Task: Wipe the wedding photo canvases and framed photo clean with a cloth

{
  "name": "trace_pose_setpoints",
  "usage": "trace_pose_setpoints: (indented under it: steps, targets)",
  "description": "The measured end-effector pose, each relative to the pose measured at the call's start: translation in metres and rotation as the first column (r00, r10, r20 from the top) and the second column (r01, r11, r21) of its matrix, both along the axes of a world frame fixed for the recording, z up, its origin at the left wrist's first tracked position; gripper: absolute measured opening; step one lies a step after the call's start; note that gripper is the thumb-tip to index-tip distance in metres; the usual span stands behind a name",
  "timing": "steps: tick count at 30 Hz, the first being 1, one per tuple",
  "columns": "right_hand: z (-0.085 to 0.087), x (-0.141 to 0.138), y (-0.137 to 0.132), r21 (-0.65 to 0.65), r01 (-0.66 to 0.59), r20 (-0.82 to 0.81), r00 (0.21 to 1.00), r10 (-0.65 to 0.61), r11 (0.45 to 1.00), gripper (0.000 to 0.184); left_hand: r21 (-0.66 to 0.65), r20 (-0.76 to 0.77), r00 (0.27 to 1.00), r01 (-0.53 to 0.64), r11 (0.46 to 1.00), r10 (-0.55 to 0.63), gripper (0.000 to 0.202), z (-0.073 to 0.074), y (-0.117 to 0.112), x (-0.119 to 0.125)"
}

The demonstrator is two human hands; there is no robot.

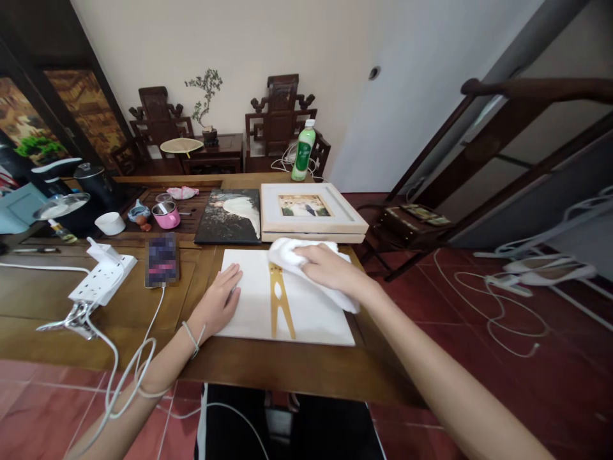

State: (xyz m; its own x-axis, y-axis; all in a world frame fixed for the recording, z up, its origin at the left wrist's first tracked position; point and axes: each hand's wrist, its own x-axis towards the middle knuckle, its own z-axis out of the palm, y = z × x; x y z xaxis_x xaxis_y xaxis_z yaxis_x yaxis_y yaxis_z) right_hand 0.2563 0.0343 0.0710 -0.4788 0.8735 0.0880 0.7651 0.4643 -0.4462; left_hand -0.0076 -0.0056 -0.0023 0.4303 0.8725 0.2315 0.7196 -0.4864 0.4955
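Note:
A flat white panel lies on the wooden table before me. Along its middle is a gold forked piece, shaped like a frame's stand, with small fixings at its top. My left hand rests on the panel's left edge, fingers stretched out, holding nothing. In my right hand is a bunched white cloth, pressed to the panel's upper right area. The cloth covers the panel's top right corner and touches or overlaps the top of the gold piece; which of these cannot be told.
Behind the panel are a framed picture and a dark photo panel. A green bottle stands at the back edge. On the left are a phone, a power strip, a pink cup and looping white cables.

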Motion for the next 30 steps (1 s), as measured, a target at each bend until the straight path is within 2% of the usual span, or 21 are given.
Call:
trace_pose_setpoints:
  steps: [3, 7, 10, 13, 16, 18, 20, 23, 27, 30]
  targets:
    - [-0.007, 0.029, -0.014, 0.007, 0.059, 0.034, 0.998, -0.059, 0.998, 0.032, 0.009, -0.022, 1.000, -0.002, 1.000, 0.002, 0.044, 0.000, 0.000, 0.000]
    - [-0.021, 0.044, -0.052, -0.006, 0.048, 0.095, 0.994, -0.048, 0.999, 0.035, 0.009, -0.011, 1.000, 0.003, 1.000, -0.003, 0.044, 0.000, 0.000, 0.000]
    - [-0.028, 0.046, -0.094, -0.020, -0.002, 0.149, 0.989, 0.005, 1.000, 0.035, 0.008, 0.008, 1.000, 0.009, 1.000, -0.009, 0.044, 0.001, 0.000, 0.001]
    - [-0.025, 0.046, -0.135, -0.040, -0.129, 0.145, 0.980, 0.134, 0.991, 0.036, 0.002, -0.010, 1.000, 0.006, 1.000, -0.006, 0.045, 0.001, 0.000, 0.001]
    - [-0.018, 0.046, -0.154, -0.037, -0.209, 0.149, 0.966, 0.212, 0.977, 0.034, 0.000, -0.025, 1.000, 0.001, 1.000, -0.001, 0.046, 0.001, 0.000, 0.001]
    - [-0.016, 0.045, -0.150, -0.032, -0.202, 0.132, 0.970, 0.205, 0.979, 0.035, 0.005, -0.016, 1.000, 0.004, 1.000, -0.004, 0.045, 0.000, 0.001, 0.001]
    - [-0.018, 0.043, -0.135, -0.014, -0.177, 0.091, 0.980, 0.178, 0.984, 0.038, 0.006, -0.005, 1.000, 0.009, 1.000, -0.009, 0.045, -0.001, 0.001, 0.001]
    - [-0.027, 0.040, -0.098, 0.043, -0.158, 0.059, 0.986, 0.155, 0.987, 0.037, -0.009, 0.001, 1.000, 0.006, 1.000, -0.006, 0.045, 0.000, 0.001, 0.001]
    - [-0.039, 0.035, -0.048, 0.107, -0.183, 0.100, 0.980, 0.172, 0.977, 0.038, -0.034, 0.043, 0.999, 0.005, 0.999, -0.004, 0.046, 0.000, 0.000, 0.000]
    - [-0.045, 0.035, -0.025, 0.118, -0.182, 0.118, 0.979, 0.168, 0.976, 0.041, -0.039, 0.076, 0.997, 0.006, 0.999, -0.003, 0.046, -0.001, 0.000, -0.001]
